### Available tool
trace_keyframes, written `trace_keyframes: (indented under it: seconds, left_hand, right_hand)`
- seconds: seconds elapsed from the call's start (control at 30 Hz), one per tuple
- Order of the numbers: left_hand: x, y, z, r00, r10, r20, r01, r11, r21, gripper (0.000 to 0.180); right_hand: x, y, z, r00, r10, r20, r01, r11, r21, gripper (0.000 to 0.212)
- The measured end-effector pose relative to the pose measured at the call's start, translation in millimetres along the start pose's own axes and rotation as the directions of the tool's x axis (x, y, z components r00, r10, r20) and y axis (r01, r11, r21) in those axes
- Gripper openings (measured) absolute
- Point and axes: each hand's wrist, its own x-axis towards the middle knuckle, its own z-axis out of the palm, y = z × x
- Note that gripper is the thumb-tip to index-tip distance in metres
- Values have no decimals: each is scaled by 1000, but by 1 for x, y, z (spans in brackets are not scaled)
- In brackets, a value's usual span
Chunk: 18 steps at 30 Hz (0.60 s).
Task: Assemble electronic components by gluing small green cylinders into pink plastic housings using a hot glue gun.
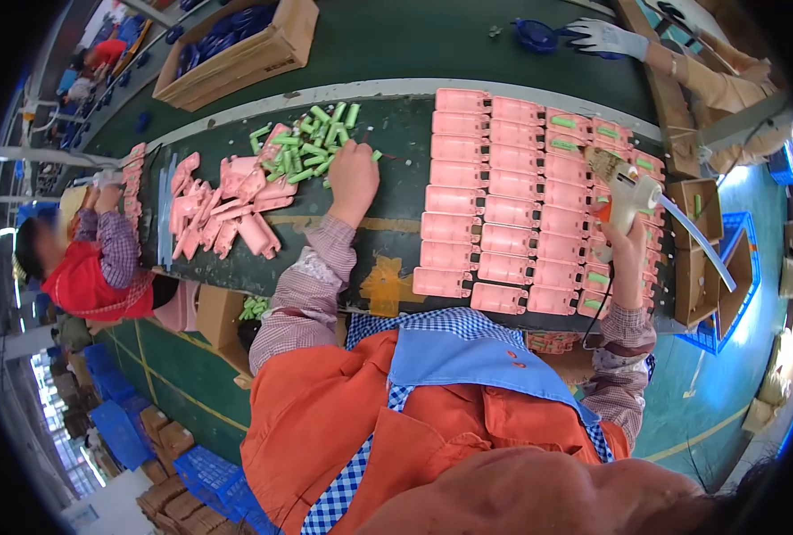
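Note:
At the near edge of a loose pile of small green battery cells point(312, 147), my left hand point(354, 183) is closed with its fingers curled down. A green cell point(377, 155) pokes out by its fingertips; the rest of the grip is hidden. My right hand point(627, 259) grips a white hot glue gun point(633, 198) over the right end of a grid of pink plastic housings point(508, 209). A pale glue stick point(695, 239) trails from the gun's back. Green cells lie in several housings of the right-hand columns, while the left columns hold none.
Loose pink parts point(227, 209) are heaped left of the cells. Beyond the bench stands a carton point(236, 53) of dark blue parts. A co-worker's gloved hand point(606, 38) touches a blue part at the far right. Another person point(102, 259) sits at left. Cartons point(695, 259) stand right.

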Motion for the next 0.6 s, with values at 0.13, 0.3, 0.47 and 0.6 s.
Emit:
trace_keyframes:
  seconds: [0.13,0.3,0.47,0.6]
  left_hand:
    - [4,-10,-3,995,-93,43,99,979,-179,14]
    - [22,37,-46,834,-151,530,549,319,-773,8]
    - [25,63,-31,800,166,576,599,-164,-784,13]
    - [33,100,-20,760,184,624,649,-269,-711,10]
  right_hand:
    - [-6,2,-4,997,-77,1,76,993,-90,28]
    - [-17,-3,-7,995,-4,100,8,999,-47,31]
    - [-15,12,-7,979,-4,204,18,998,-68,31]
    - [-15,1,2,975,22,220,-4,997,-81,23]
